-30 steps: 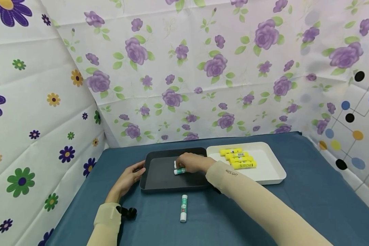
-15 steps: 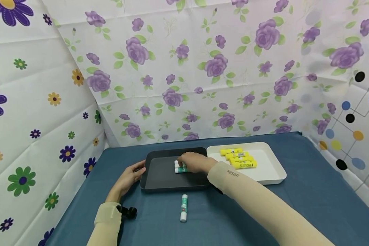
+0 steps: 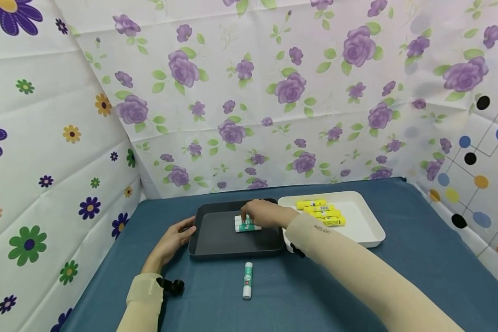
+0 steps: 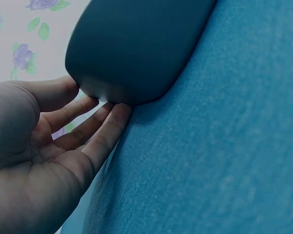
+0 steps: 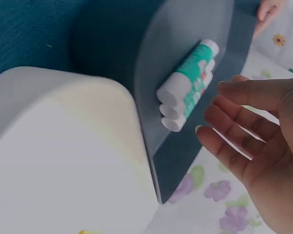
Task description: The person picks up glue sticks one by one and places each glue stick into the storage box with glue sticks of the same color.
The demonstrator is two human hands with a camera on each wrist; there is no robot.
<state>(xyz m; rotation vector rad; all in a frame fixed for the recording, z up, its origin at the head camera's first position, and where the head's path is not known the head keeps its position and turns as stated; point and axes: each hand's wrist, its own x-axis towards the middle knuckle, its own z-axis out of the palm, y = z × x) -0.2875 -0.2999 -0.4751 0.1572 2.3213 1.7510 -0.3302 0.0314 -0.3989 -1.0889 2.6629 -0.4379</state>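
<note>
My left hand (image 3: 173, 240) rests its fingertips and thumb against the left end of a dark grey tray (image 3: 216, 254); in the left wrist view its fairly straight fingers (image 4: 109, 131) touch the tray's outer wall. Three white-and-green glue sticks (image 5: 187, 85) lie side by side in that tray. Above them, my right hand (image 3: 267, 214) hovers with loosely bent fingers, holding nothing. From the right wrist, a gap shows between its fingertips and the sticks. Another green glue stick (image 3: 247, 281) lies on the blue cloth in front of the tray.
A white tray (image 3: 369, 230) adjoins the dark one on its right and bears several yellow glue sticks (image 3: 320, 208), partly behind my right wrist. Blue cloth (image 3: 207, 304) covers the table, and patterned cloth walls (image 3: 232, 83) stand behind and at both sides.
The green glue stick nearest me in the dark tray has shifted slightly back against the others. My right hand has risen off it and moved slightly right. The left hand stays put.
</note>
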